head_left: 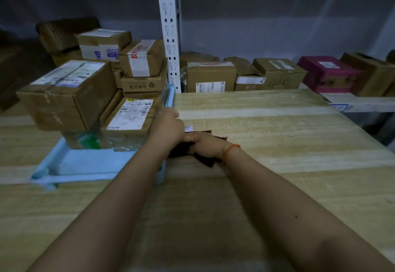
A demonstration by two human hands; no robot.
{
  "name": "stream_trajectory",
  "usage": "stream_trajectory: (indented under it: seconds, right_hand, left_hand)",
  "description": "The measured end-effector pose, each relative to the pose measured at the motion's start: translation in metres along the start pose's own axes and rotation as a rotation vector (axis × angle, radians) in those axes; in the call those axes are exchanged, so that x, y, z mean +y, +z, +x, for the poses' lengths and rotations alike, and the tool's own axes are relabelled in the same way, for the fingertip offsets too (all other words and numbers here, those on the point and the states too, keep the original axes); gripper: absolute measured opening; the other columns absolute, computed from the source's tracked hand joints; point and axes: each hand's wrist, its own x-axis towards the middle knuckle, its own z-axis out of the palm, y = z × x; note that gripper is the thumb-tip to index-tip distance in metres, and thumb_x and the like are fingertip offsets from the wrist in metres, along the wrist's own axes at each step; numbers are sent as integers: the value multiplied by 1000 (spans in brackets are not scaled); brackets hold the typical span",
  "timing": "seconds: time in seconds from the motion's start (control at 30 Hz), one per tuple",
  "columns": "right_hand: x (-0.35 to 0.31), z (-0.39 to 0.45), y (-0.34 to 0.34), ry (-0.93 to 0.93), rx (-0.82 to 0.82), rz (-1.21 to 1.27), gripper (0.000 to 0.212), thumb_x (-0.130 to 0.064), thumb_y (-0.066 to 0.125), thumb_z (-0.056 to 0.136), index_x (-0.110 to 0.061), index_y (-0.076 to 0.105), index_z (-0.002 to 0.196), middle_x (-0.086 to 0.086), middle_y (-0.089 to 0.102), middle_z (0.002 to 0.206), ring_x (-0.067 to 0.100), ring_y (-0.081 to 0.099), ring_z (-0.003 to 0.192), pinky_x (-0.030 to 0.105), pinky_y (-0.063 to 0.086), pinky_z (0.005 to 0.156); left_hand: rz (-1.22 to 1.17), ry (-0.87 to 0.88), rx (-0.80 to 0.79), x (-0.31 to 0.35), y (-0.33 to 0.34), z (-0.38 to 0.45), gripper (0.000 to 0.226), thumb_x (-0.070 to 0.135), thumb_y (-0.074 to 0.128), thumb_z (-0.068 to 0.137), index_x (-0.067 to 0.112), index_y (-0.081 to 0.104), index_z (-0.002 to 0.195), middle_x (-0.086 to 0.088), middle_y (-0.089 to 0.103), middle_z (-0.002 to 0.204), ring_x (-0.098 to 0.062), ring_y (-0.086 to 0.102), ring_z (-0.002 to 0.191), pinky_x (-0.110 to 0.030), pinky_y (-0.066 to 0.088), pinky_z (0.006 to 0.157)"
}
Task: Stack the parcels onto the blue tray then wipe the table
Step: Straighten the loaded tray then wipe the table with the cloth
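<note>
The parcels [102,104] are sitting stacked on the blue tray [85,164], filling its far part, while the near part of the tray is lying bare. A big brown box [68,94] is resting on top at the left, tilted a little, and a flatter box [130,117] with a white label is lying beside it on the right, above some clear plastic packs [119,143]. The tray is lying on the left part of the wooden table [277,134].

Your left hand [167,127] is reaching over the right rim of the tray, with the fingers curled. It is touching the rim or the flat box there, but you cannot tell if it is really gripping something.

Your right hand [205,144] is pressing down on a dark cloth [203,156], just beside the tray's right edge. The fingers are closing over the cloth, and the cloth is lying flat on the table under the palm. A thin orange band [229,152] is sitting on this wrist. The two hands are touching or almost touching.

Behind the table, a white shelf post [170,36] is standing upright, and more boxes [245,75] are standing in a row on the shelf, with a pink box [327,72] at the right.
</note>
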Motion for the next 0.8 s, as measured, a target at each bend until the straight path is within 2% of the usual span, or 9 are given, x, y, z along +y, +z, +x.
stream_trajectory:
  seconds: [0.07, 0.2, 0.37, 0.53, 0.67, 0.8]
  right_hand:
    - [-1, -11, 5, 14, 0, 39, 54, -6, 57, 85, -32, 59, 132, -4, 49, 147, 22, 43, 134, 43, 37, 111]
    - [-3, -40, 19, 7, -9, 119, 47, 1, 56, 85, -26, 64, 123, 0, 51, 144, 20, 43, 134, 44, 35, 114]
    - [-11, -79, 32, 4, 13, 172, 47, 8, 54, 88, -16, 63, 128, 1, 50, 146, 17, 41, 137, 35, 31, 116]
    - [-14, -111, 47, -1, 42, 215, 46, 11, 54, 87, -15, 66, 123, 2, 52, 143, 18, 42, 136, 37, 32, 116]
    - [-15, -136, 60, -47, 58, 203, 47, 11, 54, 85, -21, 67, 116, 3, 56, 138, 18, 46, 133, 38, 33, 116]
    - [-22, -156, 72, -59, 105, 81, 44, 6, 57, 86, -17, 67, 123, 2, 57, 138, 18, 49, 131, 38, 36, 113]
  left_hand:
    - [-34, -4, 15, -2, -2, -5, 29, 10, 43, 95, 16, 54, 121, -11, 53, 129, -29, 51, 114, -34, 45, 89]
    - [-135, -1, 21, -5, -6, -23, 20, 7, 46, 93, 18, 54, 109, -12, 56, 125, -29, 54, 113, -41, 47, 96]
    - [-200, 22, 27, -6, -11, -43, 18, 7, 50, 90, 25, 52, 92, -13, 60, 121, -31, 57, 112, -43, 48, 98]
    - [-263, 27, 26, -5, -13, -59, 21, 10, 50, 88, 29, 49, 79, -12, 61, 119, -31, 59, 109, -45, 49, 98]
    - [-283, 41, 10, -4, -15, -67, 22, 8, 48, 87, 28, 49, 79, -12, 62, 119, -31, 59, 112, -47, 48, 100]
    - [-299, 60, -3, -2, -17, -74, 20, 9, 45, 84, 27, 52, 78, -13, 59, 123, -32, 58, 115, -48, 47, 101]
